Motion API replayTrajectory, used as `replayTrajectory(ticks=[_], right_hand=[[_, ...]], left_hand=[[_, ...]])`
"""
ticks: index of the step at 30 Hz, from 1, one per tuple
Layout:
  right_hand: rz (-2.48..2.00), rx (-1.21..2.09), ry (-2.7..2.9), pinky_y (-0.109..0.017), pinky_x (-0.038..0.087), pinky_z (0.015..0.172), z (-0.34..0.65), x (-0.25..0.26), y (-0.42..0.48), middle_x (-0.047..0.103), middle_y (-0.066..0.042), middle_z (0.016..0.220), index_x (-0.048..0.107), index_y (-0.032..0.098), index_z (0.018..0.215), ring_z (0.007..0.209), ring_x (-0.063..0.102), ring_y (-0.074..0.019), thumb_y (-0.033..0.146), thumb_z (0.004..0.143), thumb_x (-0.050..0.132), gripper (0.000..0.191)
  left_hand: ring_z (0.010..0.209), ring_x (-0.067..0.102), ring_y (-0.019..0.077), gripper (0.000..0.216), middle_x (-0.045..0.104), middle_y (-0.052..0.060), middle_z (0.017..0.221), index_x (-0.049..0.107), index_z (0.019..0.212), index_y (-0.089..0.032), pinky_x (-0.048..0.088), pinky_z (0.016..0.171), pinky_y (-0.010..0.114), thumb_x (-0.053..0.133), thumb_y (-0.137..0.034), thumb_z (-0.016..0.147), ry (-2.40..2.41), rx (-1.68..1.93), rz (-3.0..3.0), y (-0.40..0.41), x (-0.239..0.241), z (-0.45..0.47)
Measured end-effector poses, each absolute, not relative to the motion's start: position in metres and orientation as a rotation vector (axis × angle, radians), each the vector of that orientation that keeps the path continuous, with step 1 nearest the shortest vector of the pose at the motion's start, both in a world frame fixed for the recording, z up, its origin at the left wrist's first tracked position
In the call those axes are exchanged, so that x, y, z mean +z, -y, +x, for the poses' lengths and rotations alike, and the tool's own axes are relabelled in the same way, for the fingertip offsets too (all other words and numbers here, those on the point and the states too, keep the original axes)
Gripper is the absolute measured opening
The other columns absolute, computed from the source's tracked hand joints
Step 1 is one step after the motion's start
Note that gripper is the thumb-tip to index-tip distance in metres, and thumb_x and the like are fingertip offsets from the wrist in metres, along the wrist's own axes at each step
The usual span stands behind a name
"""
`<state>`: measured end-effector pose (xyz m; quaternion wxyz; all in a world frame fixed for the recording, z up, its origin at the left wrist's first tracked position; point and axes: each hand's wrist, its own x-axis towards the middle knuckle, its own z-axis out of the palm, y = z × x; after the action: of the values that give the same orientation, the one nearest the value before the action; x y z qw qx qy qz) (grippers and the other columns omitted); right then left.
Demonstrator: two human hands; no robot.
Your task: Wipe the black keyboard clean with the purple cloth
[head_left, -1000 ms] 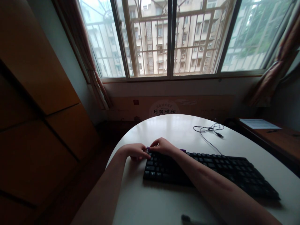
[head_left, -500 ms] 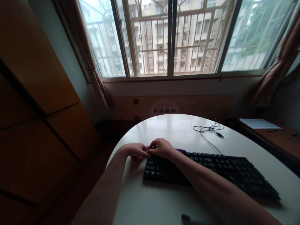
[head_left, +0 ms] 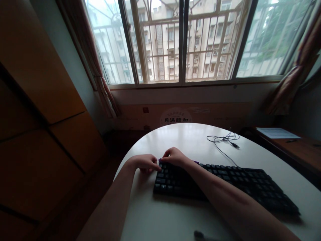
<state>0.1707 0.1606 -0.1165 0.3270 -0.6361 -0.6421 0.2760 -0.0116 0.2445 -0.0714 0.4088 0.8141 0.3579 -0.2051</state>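
A black keyboard lies slantwise on the white table, partly covered by my right forearm. At its far left corner, my left hand is closed at the edge, the thumb on the corner and the other fingers curled and partly hidden. My right hand reaches across from the right, fingertips pinched on a small end of a purple thing above the top left keys. More purple shows behind my right wrist, along the keyboard's back edge. Its kind is unclear, as my hand hides most of it.
Behind the keyboard a black USB cable lies loosely coiled. A dark brush-like tip shows at the near edge of view. The round white table stands before a barred window. A brown side table with paper is at the right.
My right fingertips have shifted slightly right, away from my left hand, widening the gap between them. Less of the purple thing shows behind my right wrist. The keyboard stays in place.
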Motion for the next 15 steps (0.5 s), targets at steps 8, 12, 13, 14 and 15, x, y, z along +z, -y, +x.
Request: replayTrajectory(ticks=[8, 12, 13, 14, 15], right_hand=[[-1.460, 0.729, 1.912, -0.023, 0.046, 0.081, 0.1682, -0.1090, -0.1555, 0.075, -0.003, 0.095, 0.078, 0.022, 0.099, 0.089, 0.066, -0.0172, 0.023, 0.078, 0.060, 0.027], [-1.442, 0.798, 1.913, -0.024, 0.046, 0.083, 0.1660, -0.1082, -0.1563, 0.075, -0.001, 0.093, 0.078, 0.022, 0.097, 0.089, 0.066, -0.0171, 0.019, 0.075, 0.061, 0.028], [-1.457, 0.799, 1.891, -0.024, 0.046, 0.083, 0.1650, -0.1090, -0.1571, 0.075, -0.001, 0.091, 0.078, 0.021, 0.095, 0.088, 0.066, -0.0171, 0.018, 0.074, 0.061, 0.027], [-1.469, 0.795, 1.865, -0.024, 0.046, 0.082, 0.1643, -0.1100, -0.1579, 0.075, -0.001, 0.090, 0.078, 0.021, 0.094, 0.086, 0.066, -0.0170, 0.018, 0.074, 0.062, 0.026], [-1.480, 0.788, 1.836, -0.024, 0.046, 0.081, 0.1643, -0.1109, -0.1587, 0.075, -0.002, 0.089, 0.078, 0.020, 0.092, 0.085, 0.066, -0.0169, 0.018, 0.074, 0.062, 0.024]], left_hand=[[0.048, 0.054, 0.0134, 0.043, 0.055, -0.002, 0.056, 0.055, 0.071, -0.018, 0.041, 0.042, 0.022, 0.073, -0.058, 0.064, -0.894, -0.508, 2.073, -0.2456, -0.0725, -0.0120], [0.048, 0.055, 0.0139, 0.043, 0.056, -0.002, 0.056, 0.055, 0.074, -0.019, 0.041, 0.041, 0.022, 0.073, -0.057, 0.064, -0.888, -0.493, 2.072, -0.2445, -0.0723, -0.0123], [0.048, 0.055, 0.0138, 0.043, 0.056, -0.002, 0.057, 0.055, 0.074, -0.019, 0.041, 0.041, 0.022, 0.072, -0.057, 0.064, -0.891, -0.494, 2.071, -0.2443, -0.0721, -0.0123], [0.048, 0.055, 0.0137, 0.043, 0.056, -0.001, 0.057, 0.055, 0.074, -0.019, 0.041, 0.041, 0.022, 0.072, -0.057, 0.064, -0.893, -0.497, 2.070, -0.2441, -0.0719, -0.0123], [0.048, 0.055, 0.0136, 0.044, 0.056, -0.001, 0.057, 0.055, 0.074, -0.019, 0.041, 0.041, 0.022, 0.072, -0.058, 0.064, -0.894, -0.501, 2.071, -0.2441, -0.0719, -0.0122]])
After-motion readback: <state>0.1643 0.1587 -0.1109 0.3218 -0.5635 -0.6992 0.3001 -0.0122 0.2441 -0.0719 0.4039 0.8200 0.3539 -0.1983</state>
